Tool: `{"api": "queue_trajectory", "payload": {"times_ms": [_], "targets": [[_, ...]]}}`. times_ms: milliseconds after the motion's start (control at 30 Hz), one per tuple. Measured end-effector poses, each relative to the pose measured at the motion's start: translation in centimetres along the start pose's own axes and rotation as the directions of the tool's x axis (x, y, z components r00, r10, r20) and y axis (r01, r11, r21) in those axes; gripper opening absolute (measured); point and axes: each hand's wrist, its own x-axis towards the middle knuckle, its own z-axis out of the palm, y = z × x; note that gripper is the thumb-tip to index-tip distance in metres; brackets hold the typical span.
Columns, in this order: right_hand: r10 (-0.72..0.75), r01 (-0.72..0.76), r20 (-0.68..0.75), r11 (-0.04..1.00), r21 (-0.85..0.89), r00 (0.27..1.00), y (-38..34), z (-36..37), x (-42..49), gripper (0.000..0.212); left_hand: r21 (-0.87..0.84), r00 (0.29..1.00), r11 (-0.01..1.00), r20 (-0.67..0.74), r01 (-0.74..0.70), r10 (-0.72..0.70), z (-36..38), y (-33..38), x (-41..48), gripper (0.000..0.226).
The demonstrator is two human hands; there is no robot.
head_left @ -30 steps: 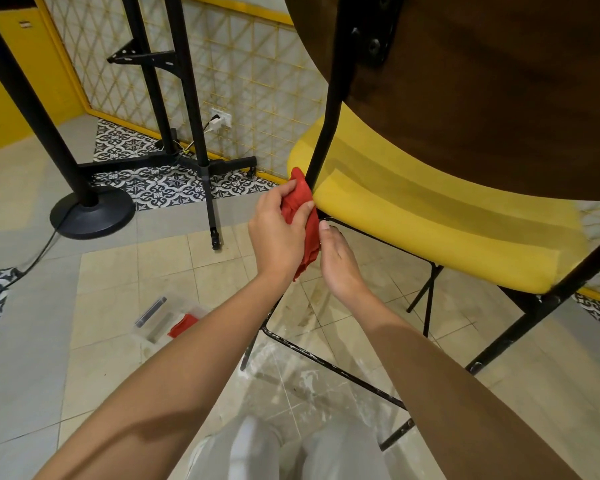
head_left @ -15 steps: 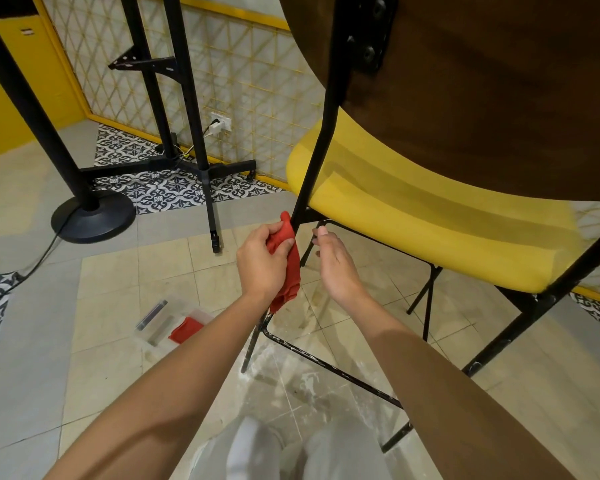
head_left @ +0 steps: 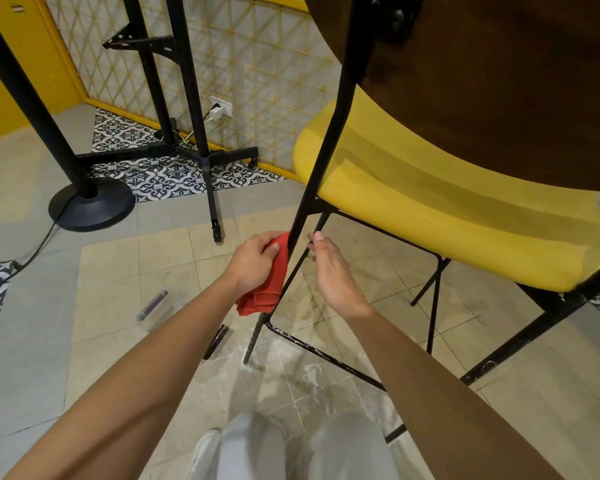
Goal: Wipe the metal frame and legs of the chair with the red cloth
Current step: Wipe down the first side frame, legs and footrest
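**Fingers [head_left: 261, 241] of the left hand [head_left: 253, 265] hold the red cloth [head_left: 267, 289] to the chair's near leg [head_left: 312, 188], partway down**

The left hand's fingers and thumb are curled round the red cloth, pressing it against the left side of the black metal leg just below the yellow seat [head_left: 430, 209]; a loose fold of the cloth hangs under the hand. The right hand [head_left: 329, 271] sits just on the other side of the same leg, its fingers loosely curled and holding nothing that shows; whether the fingertips touch the metal cannot be told.

By the look of it the job is only partly through. The cloth sits about midway along this one leg, so the stretch down to its foot is probably still to be wiped. The low crossbar [head_left: 319, 351] carries white specks and scuffs, as does the leg at the right [head_left: 541, 327], which suggests neither has been wiped. The thin far legs [head_left: 433, 292] under the seat look untouched as well, though nothing proves it. The part of the frame bolted to the wooden backrest [head_left: 499, 81] appears clean enough, but it cannot be judged with any certainty.

No brand or writing can be read. A small label [head_left: 16, 8] sits on the yellow door at top left, too small to make out; the wall socket [head_left: 222, 107] bears no legible mark; a dark tube-like thing [head_left: 152, 304] on the floor is blurred.
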Motion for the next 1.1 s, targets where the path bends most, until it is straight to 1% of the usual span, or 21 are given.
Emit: {"api": "queue_trajectory", "payload": {"times_ms": [67, 167, 267, 333, 367, 433, 567, 633, 700, 767, 867, 967, 1033, 1100], "targets": [[0.020, -0.021, 0.012, 1.000, 0.010, 1.000, 0.5, 0.2, 0.0, 0.053, 0.003, 0.998, 0.999, 0.041, 0.043, -0.043, -0.1, -0.6, 0.2, 0.034], [0.048, -0.048, 0.018, 0.999, -0.003, 0.999, 1.1, 0.5, 0.4, 0.055, -0.053, 0.999, 0.998, 0.033, 0.037, -0.035, -0.2, -0.8, 0.3, 0.032], [0.057, -0.057, 0.004, 0.998, -0.026, 0.998, 1.3, 0.7, 0.7, 0.057, -0.199, 0.999, 0.980, -0.032, -0.015, 0.009, 0.4, -0.6, 0.0, 0.029], [0.062, -0.062, -0.003, 0.998, -0.028, 0.998, 1.4, 0.9, 1.0, 0.057, -0.295, 0.998, 0.955, -0.066, -0.021, 0.001, 1.0, -0.6, -0.3, 0.028], [0.064, -0.065, -0.005, 0.998, -0.025, 0.998, 1.5, 1.1, 1.1, 0.057, -0.311, 0.997, 0.950, -0.078, -0.018, -0.007, 1.3, -0.7, -0.4, 0.028], [0.069, -0.069, 0.000, 0.997, -0.026, 0.998, 1.7, 1.4, 1.2, 0.055, -0.279, 0.996, 0.960, -0.086, -0.004, -0.021, 1.6, -1.1, -0.5, 0.029], [0.079, -0.079, 0.011, 0.997, -0.017, 0.997, 2.1, 2.0, 1.3, 0.054, -0.141, 0.996, 0.989, -0.068, 0.049, -0.059, 1.9, -2.7, -0.5, 0.030], [0.084, -0.084, 0.015, 0.996, -0.017, 0.996, 2.2, 2.2, 1.2, 0.054, -0.124, 0.996, 0.991, -0.070, 0.052, -0.061, 1.8, -3.2, -0.6, 0.030], [0.082, -0.082, 0.013, 0.996, -0.022, 0.997, 2.3, 2.3, 1.3, 0.054, -0.165, 0.996, 0.986, -0.077, 0.039, -0.052, 1.7, -3.2, -0.6, 0.029], [0.076, -0.076, 0.008, 0.997, -0.024, 0.997, 2.3, 2.1, 1.4, 0.054, -0.242, 0.995, 0.970, -0.091, 0.013, -0.036, 1.6, -2.6, -0.8, 0.029], [0.077, -0.077, 0.008, 0.997, -0.021, 0.997, 2.0, 1.8, 1.6, 0.055, -0.330, 0.988, 0.942, -0.152, -0.062, 0.011, 1.4, -0.9, -0.8, 0.032], [0.042, -0.042, 0.003, 0.999, -0.032, 0.999, 1.7, 1.6, 1.7, 0.055, -0.346, 0.967, 0.930, -0.251, -0.126, 0.038, 1.6, 0.7, -0.6, 0.034], [0.035, -0.034, 0.009, 0.999, -0.035, 0.999, 1.5, 1.5, 1.5, 0.056, -0.364, 0.952, 0.921, -0.304, -0.139, 0.023, 2.2, 1.1, -0.7, 0.034], [0.039, -0.039, 0.014, 0.999, -0.038, 0.999, 1.4, 1.4, 1.4, 0.056, -0.362, 0.945, 0.923, -0.327, -0.131, 0.006, 2.6, 0.9, -1.0, 0.033]]}}
